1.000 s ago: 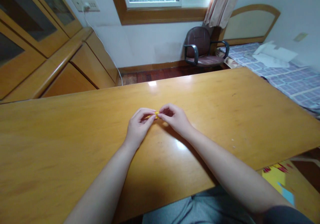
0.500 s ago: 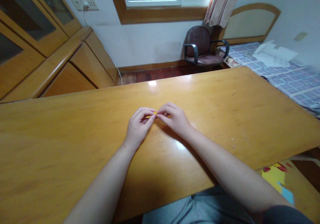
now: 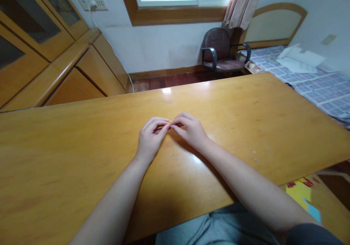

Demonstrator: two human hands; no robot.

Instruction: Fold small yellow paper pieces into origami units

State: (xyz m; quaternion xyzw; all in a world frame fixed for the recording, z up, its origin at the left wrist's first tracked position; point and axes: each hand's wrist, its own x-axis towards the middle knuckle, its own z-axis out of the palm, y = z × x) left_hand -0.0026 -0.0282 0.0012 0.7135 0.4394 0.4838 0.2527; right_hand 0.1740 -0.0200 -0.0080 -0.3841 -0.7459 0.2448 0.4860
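My left hand point(image 3: 152, 135) and my right hand point(image 3: 190, 129) meet fingertip to fingertip over the middle of the wooden table point(image 3: 90, 157). Between their pinched thumbs and forefingers is a small yellow piece point(image 3: 170, 123), mostly covered by the fingers. Its kind is too small to make out. Both hands are closed in a pinch on it, the left from one side and the right from the other. The other fingers of each hand curl behind the forefinger.
Beyond the table stand a brown armchair point(image 3: 218, 51) and a bed point(image 3: 325, 81) with white sheets of material point(image 3: 300, 59). A wooden cabinet point(image 3: 62, 66) lines the left. Coloured paper pieces point(image 3: 299, 195) lie lower down at the right. Tiny white bits point(image 3: 255, 159) dot the tabletop.
The hands keep their pinch at nearly the same spot. Slightly less of the yellow piece shows between the fingertips now.
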